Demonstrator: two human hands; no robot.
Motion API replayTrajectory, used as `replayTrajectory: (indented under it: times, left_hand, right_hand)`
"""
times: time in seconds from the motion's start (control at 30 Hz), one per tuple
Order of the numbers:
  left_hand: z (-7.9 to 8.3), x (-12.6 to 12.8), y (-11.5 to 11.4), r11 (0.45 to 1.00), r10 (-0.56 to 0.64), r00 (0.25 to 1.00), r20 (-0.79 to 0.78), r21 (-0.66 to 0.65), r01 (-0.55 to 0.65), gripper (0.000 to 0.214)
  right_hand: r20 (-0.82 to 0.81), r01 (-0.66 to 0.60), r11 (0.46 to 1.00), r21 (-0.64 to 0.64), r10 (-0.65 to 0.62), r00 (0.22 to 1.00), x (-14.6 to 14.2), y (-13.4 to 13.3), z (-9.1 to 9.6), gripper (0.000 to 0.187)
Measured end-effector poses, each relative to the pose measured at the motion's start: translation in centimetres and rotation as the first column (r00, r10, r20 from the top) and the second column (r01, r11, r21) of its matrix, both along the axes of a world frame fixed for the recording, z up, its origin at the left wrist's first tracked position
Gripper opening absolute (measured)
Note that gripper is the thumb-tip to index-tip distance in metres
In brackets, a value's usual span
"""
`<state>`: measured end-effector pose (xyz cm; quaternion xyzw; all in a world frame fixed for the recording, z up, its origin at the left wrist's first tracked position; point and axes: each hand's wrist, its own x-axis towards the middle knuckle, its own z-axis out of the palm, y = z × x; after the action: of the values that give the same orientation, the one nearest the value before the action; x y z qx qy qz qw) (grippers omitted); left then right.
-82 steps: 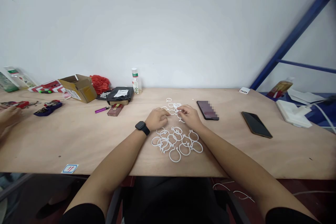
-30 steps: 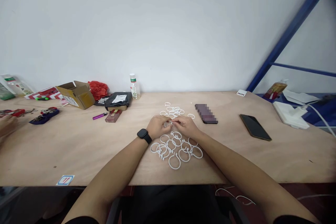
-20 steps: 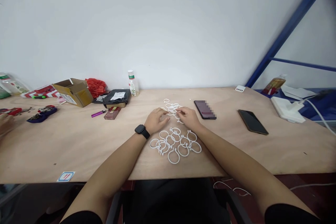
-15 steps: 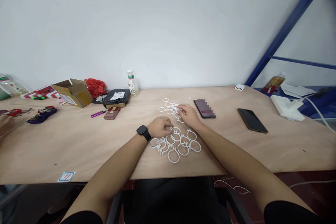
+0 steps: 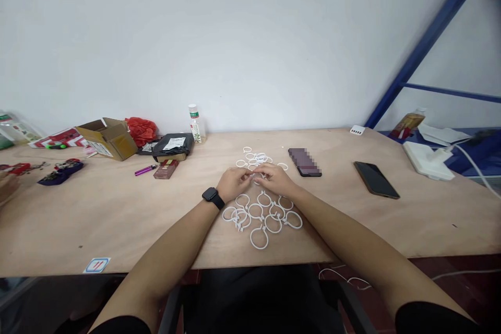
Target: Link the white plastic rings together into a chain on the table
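Note:
My left hand [image 5: 234, 183], with a black watch on its wrist, and my right hand [image 5: 276, 180] meet fingertip to fingertip over the table. Both are closed in a pinch around a white curtain ring [image 5: 257, 181], mostly hidden by the fingers. In front of them, nearer to me, several loose white curtain rings [image 5: 239, 217] lie spread out, some overlapping, each with a small clip-like end. Just beyond my fingers sits a second cluster of white rings [image 5: 260, 157], partly covered by my right hand.
A phone [image 5: 304, 163] lies right of the far cluster, and another phone [image 5: 376, 180] farther right. At left are a purple lighter [image 5: 145, 170], a dark red box [image 5: 166, 169], a black parcel [image 5: 174, 145], a bottle [image 5: 197, 125] and an open carton [image 5: 109, 138]. Another person's hand [image 5: 8, 185] shows at the left edge.
My left hand has moved up from the near rings, and my right hand has come back from the far cluster to meet it. A few near rings have shifted.

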<state>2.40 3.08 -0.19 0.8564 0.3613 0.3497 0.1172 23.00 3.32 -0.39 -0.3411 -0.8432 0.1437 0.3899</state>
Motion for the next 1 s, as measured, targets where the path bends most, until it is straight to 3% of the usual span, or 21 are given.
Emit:
replayTrajectory:
  times: [0.17, 0.47, 0.6, 0.73, 0.9, 1.0]
  left_hand:
    - [0.0, 0.2, 0.1, 1.000, -0.001, 0.997, 0.074, 0.017, 0.000, 0.014]
    - [-0.1, 0.6, 0.0, 0.981, 0.027, 0.952, 0.306, -0.189, 0.033, 0.024]
    - [0.2, 0.9, -0.2, 0.986, 0.047, 0.919, 0.391, -0.168, 0.021, 0.025]
    - [0.2, 0.9, -0.2, 0.996, 0.038, 0.950, 0.309, -0.087, -0.012, 0.022]
    - [-0.3, 0.6, 0.3, 0.998, 0.061, 0.979, 0.197, -0.031, -0.056, 0.021]
    - [-0.7, 0.5, 0.5, 0.995, 0.100, 0.982, 0.163, -0.024, -0.097, 0.030]
  right_hand:
    - [-0.049, -0.005, 1.000, 0.004, 0.005, 0.999, -0.2, -0.1, 0.0, 0.016]
    - [-0.175, -0.056, 0.995, -0.086, 0.040, 0.984, -0.5, -0.4, 0.6, 0.015]
    - [-0.232, -0.052, 0.989, -0.136, 0.020, 0.972, -1.1, -0.6, 1.2, 0.016]
    - [-0.200, -0.045, 0.991, -0.127, 0.019, 0.980, -1.2, -0.7, 1.2, 0.017]
    - [-0.064, 0.115, 0.993, 0.026, -0.113, 0.992, -0.3, 0.4, 0.6, 0.014]
    - [-0.099, 0.264, 0.965, 0.003, -0.262, 0.960, 0.8, 1.3, 0.3, 0.016]
